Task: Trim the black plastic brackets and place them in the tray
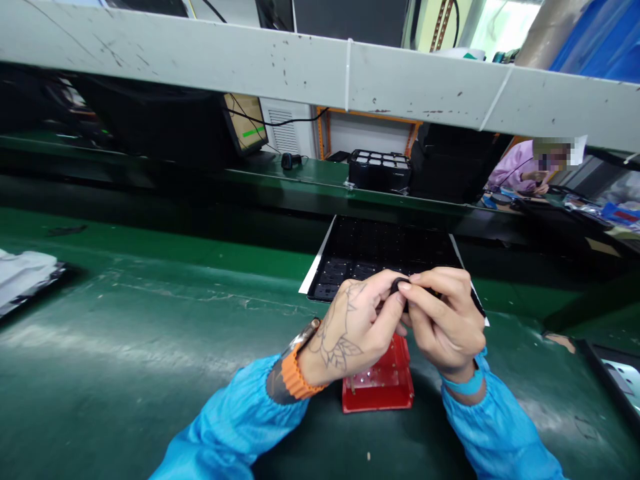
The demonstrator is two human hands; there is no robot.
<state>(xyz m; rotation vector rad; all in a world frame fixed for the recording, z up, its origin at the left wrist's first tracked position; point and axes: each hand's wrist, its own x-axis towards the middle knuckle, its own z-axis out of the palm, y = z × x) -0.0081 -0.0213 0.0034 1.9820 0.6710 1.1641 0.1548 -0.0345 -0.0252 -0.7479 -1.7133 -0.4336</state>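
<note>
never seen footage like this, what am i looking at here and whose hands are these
There is one picture, taken by a camera worn on a person's head, looking down at their own two bare hands; no machine is involved. The left hand, tattooed and wearing an orange-strapped watch, and the right hand together pinch a small black part between their fingertips. Under the hands a red tray sits on the green work surface. Just beyond lies a black compartment tray. At the far right is another person, busy at their own place.
</note>
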